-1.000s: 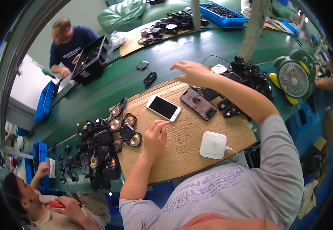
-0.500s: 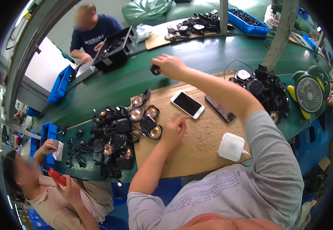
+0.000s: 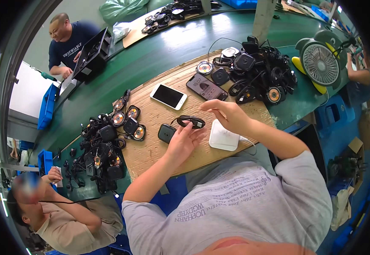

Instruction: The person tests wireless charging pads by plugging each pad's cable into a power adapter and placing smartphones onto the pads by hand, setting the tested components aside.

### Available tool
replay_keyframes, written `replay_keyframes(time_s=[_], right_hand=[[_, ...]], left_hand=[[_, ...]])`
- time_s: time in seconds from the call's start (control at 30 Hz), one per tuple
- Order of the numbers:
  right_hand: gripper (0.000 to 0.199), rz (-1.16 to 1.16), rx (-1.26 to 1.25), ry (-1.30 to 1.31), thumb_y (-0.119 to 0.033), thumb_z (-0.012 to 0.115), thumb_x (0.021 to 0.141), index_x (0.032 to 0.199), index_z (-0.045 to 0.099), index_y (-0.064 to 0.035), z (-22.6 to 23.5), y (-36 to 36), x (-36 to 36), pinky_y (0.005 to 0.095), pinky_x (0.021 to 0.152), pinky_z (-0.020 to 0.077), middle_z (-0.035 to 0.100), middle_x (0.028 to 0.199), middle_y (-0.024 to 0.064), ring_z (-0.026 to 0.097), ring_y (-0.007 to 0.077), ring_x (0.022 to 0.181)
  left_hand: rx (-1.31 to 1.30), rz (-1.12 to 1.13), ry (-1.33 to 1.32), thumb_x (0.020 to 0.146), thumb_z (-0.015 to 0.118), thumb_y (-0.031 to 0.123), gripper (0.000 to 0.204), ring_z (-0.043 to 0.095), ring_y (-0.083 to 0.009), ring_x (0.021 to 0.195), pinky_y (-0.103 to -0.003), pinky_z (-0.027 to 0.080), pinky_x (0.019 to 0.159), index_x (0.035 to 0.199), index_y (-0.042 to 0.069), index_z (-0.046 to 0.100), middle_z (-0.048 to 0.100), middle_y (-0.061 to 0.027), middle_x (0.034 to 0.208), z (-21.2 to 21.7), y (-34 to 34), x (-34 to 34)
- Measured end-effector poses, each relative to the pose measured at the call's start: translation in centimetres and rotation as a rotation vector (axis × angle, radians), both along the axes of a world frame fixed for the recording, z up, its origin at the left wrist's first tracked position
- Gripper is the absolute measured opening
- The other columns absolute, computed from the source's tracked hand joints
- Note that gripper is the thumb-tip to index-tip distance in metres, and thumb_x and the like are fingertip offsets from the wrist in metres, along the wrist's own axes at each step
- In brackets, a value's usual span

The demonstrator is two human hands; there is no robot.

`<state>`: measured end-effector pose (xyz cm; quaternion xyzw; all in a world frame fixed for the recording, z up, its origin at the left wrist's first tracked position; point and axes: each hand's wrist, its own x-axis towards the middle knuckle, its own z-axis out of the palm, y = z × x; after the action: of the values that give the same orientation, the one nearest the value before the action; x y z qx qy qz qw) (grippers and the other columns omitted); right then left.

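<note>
Over the cardboard sheet, my left hand is closed on a coiled black cable, its thumb and fingertips at the lower side of the coil. A black square pad, perhaps a wireless charger, is joined to this cable and lies beside the same hand. To the right, my right hand is bent at the wrist with fingers stretched out and nothing in it. It hovers above a white square device with a white cord. A white phone and a dark phone with its screen lit lie just beyond.
Piles of black corded pads with copper-coloured discs stand left and right. A green belt runs along the far side. An animal-shaped fan is at right. Co-workers sit at lower left and stand at far left.
My right hand has come back from over the belt, where it held a dark object, and is now empty. My left hand has taken hold of the coiled cable. The dark phone's screen has lit up.
</note>
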<state>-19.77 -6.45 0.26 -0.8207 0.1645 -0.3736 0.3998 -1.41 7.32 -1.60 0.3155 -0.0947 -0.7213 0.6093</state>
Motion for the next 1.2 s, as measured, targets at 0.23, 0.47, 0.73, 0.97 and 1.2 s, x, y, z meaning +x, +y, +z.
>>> replay_keyframes(time_s=[0.23,0.47,0.73,0.97,1.2], right_hand=[[0.02,-0.22,-0.149,-0.01,-0.006,0.068,0.086,0.106,0.066,-0.0059,1.1,2.1,-2.2,0.0275,0.068,0.0525,0.069,0.092,0.0051,0.065,0.017,0.078],[0.021,-0.225,-0.093,-0.024,-0.004,0.073,0.082,0.102,0.069,-0.0054,0.0,3.4,-0.8,0.0261,0.067,0.0525,0.071,0.094,0.0055,0.064,0.0163,0.073],[0.017,-0.217,-0.171,-0.013,-0.007,0.074,0.082,0.099,0.071,-0.0067,-0.3,2.8,-1.7,0.026,0.064,0.051,0.071,0.088,0.0052,0.063,0.0152,0.07],[0.009,-0.112,0.194,0.13,-0.009,0.072,0.083,0.092,0.071,-0.005,1.1,4.4,-2.2,0.0259,0.06,0.049,0.071,0.079,0.0041,0.062,0.0147,0.065],[0.025,-0.065,0.169,0.232,-0.015,0.075,0.081,0.103,0.068,-0.0062,1.1,3.6,-3.7,0.0301,0.072,0.0521,0.071,0.099,0.0079,0.065,0.0207,0.082]], left_hand=[[-0.111,0.16,-0.326,0.095,0.063,0.008,0.019,0.062,-0.0167,0.093,-0.027,0.048,0.082,0.114,0.008,0.058,0.066,-0.0083,0.108,-0.5,-0.9,-1.9],[-0.23,0.357,-0.658,0.091,0.067,0.003,0.014,0.058,-0.01,0.086,-0.023,0.047,0.079,0.104,0.007,0.062,0.065,-0.0043,0.1,-1.8,-2.2,-2.7],[-0.303,0.197,-0.911,0.087,0.07,0.0,0.018,0.057,-0.0096,0.084,-0.022,0.047,0.077,0.103,0.005,0.063,0.066,-0.0037,0.098,1.2,-2.0,-2.5],[-0.47,0.181,-1.173,0.083,0.072,-0.001,0.019,0.059,-0.0116,0.083,-0.024,0.049,0.075,0.101,0.002,0.065,0.068,-0.0042,0.097,3.1,-1.8,-3.0],[-0.372,0.091,-1.252,0.081,0.074,0.001,0.018,0.061,-0.0136,0.079,-0.023,0.05,0.074,0.097,0.002,0.065,0.067,-0.0048,0.09,3.0,-1.3,-2.0]])
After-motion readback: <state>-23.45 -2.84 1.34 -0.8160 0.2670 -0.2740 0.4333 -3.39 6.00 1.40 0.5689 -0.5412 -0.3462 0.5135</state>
